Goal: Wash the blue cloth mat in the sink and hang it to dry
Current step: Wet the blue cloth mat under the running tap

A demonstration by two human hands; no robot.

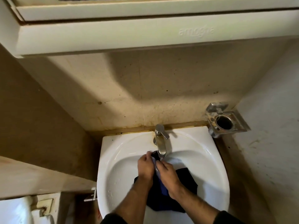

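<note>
We count one sink [208, 160] with one tap [160, 143] over it and one mat [186, 180] lying in its bowl. Our two hands are there, the left hand [145, 165] and the right hand [169, 177], one on each side of a single bunched end of the mat. On the wall we count one metal holder [226, 122] at the right, one cabinet [145, 36] overhead and one small metal fitting [90, 198] low at the left.
</note>
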